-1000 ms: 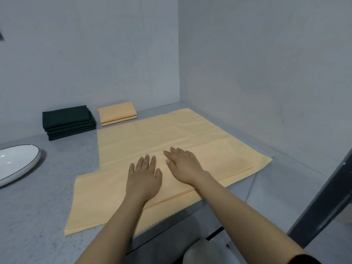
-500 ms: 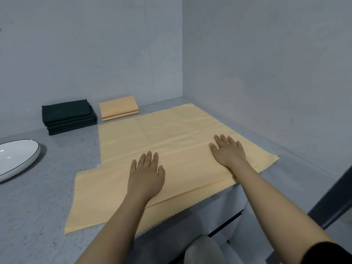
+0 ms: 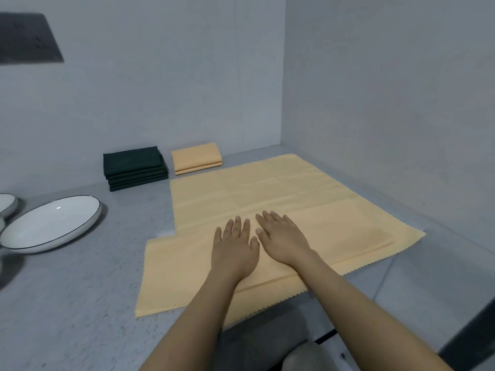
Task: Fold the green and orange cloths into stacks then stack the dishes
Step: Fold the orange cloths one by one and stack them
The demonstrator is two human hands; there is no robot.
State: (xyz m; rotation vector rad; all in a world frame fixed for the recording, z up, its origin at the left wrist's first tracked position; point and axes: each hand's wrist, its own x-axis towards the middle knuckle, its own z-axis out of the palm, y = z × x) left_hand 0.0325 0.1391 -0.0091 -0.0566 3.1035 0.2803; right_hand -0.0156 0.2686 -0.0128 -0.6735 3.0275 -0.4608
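A large orange cloth (image 3: 267,194) lies spread on the grey counter, its near strip folded over and its zigzag edge hanging past the counter's front. My left hand (image 3: 234,246) and my right hand (image 3: 281,238) press flat on the folded strip, side by side, fingers straight. Behind the cloth sit a stack of folded dark green cloths (image 3: 135,167) and a small stack of folded orange cloths (image 3: 197,158). A white oval dish with a dark rim (image 3: 51,223) lies tilted at the left, and a smaller dish (image 3: 6,203) shows at the left edge.
Grey walls close the counter (image 3: 80,290) at the back and right. A dark panel (image 3: 26,38) hangs on the back wall, upper left. The counter's front edge runs under my forearms, with a dark frame at the lower right.
My right hand slid back left along the fold from the cloth's right part and now lies beside my left hand. The left hand stayed put. The view shifted, showing more of the dishes.
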